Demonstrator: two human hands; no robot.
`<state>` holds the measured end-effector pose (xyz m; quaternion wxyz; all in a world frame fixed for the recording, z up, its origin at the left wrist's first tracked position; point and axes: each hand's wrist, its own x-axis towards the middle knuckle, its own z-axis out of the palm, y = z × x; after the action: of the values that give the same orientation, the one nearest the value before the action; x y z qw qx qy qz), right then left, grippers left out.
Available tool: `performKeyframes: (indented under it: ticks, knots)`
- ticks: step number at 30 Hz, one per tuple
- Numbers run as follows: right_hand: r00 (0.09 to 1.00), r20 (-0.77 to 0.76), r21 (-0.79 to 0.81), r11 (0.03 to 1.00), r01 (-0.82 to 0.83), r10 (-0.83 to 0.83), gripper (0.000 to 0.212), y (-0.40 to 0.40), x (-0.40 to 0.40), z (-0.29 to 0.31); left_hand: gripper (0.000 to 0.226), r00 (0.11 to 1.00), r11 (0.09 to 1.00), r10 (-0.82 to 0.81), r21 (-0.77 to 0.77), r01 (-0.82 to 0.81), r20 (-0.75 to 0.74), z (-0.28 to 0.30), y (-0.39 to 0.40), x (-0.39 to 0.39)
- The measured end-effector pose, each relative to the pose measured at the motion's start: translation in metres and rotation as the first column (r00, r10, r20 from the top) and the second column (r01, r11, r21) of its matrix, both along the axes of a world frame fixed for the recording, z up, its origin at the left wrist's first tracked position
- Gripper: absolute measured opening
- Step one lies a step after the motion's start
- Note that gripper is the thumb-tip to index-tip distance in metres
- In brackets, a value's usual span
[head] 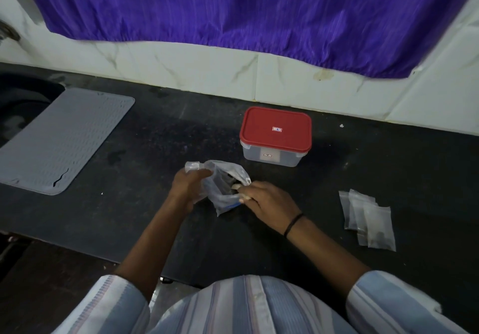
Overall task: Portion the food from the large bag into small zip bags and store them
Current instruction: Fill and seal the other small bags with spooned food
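A crumpled clear plastic bag with dark food inside sits on the black counter at the centre. My left hand grips its left side near the top. My right hand pinches the bag's right edge at the opening, fingers curled. A few small filled zip bags lie overlapping on the counter to the right. A clear storage box with a red lid, shut, stands just behind the bag.
A grey ribbed drying mat lies at the left, beside a dark sink. A white tiled wall and a purple curtain run along the back. The counter's front edge is near my body.
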<state>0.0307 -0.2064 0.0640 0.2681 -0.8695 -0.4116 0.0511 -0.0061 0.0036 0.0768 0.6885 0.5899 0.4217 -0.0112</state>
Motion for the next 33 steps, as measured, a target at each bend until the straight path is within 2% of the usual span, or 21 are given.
performKeyframes:
  ticks: [2, 4, 5, 8, 12, 14, 16, 19, 22, 25, 30, 33]
  knots:
    - [0.995, 0.065, 0.063, 0.996, 0.067, -0.071, 0.021, 0.001, 0.000, -0.003, 0.034, 0.999, 0.998, -0.036, 0.057, 0.038, -0.025, -0.005, -0.003, 0.002]
    - [0.983, 0.087, 0.099, 0.983, 0.153, -0.162, 0.019, 0.002, -0.002, -0.005, 0.066, 0.996, 0.988, -0.083, 0.125, 0.088, -0.040, -0.008, -0.008, 0.005]
    - [0.974, 0.080, 0.119, 0.972, 0.202, -0.212, 0.017, 0.002, -0.003, -0.007, 0.075, 0.993, 0.979, -0.103, 0.170, 0.110, -0.051, -0.010, -0.010, 0.007]
    - [0.931, 0.080, 0.151, 0.927, 0.343, -0.357, 0.009, 0.000, -0.007, -0.013, 0.069, 0.982, 0.938, -0.147, 0.297, 0.178, -0.122, -0.011, -0.020, 0.012]
    - [0.901, 0.100, 0.149, 0.902, 0.406, -0.422, 0.006, -0.003, -0.013, -0.014, 0.061, 0.964, 0.861, -0.185, 0.442, 0.252, -0.189, -0.009, -0.034, 0.015]
    - [0.897, 0.115, 0.131, 0.902, 0.412, -0.427, 0.008, -0.003, -0.014, -0.015, 0.053, 0.971, 0.818, -0.180, 0.524, 0.238, -0.160, -0.010, -0.041, 0.014]
    - [0.895, 0.124, 0.122, 0.901, 0.416, -0.429, 0.011, -0.002, -0.015, -0.015, 0.047, 0.983, 0.818, -0.177, 0.550, 0.171, -0.044, -0.009, -0.049, 0.013]
    - [0.890, 0.129, 0.130, 0.897, 0.422, -0.437, 0.012, 0.001, -0.015, -0.015, 0.046, 0.973, 0.876, -0.209, 0.461, 0.140, 0.101, -0.014, -0.052, 0.010]
    - [0.880, 0.117, 0.129, 0.885, 0.447, -0.461, 0.008, 0.002, -0.018, -0.019, 0.056, 0.961, 0.924, -0.253, 0.322, 0.206, 0.111, -0.037, -0.044, 0.012]
    - [0.877, 0.063, 0.151, 0.873, 0.464, -0.477, 0.009, 0.001, -0.021, -0.025, 0.056, 0.952, 0.941, -0.282, 0.228, 0.250, 0.118, -0.063, -0.036, 0.013]
    - [0.848, -0.142, 0.189, 0.826, 0.530, -0.511, 0.026, -0.001, -0.025, -0.028, 0.057, 0.916, 0.950, -0.311, 0.101, 0.295, 0.252, -0.028, -0.051, 0.004]
    - [0.781, -0.369, 0.174, 0.788, 0.591, -0.504, 0.027, -0.001, -0.024, -0.029, 0.061, 0.920, 0.960, -0.274, 0.029, 0.278, 0.281, -0.016, -0.057, 0.000]
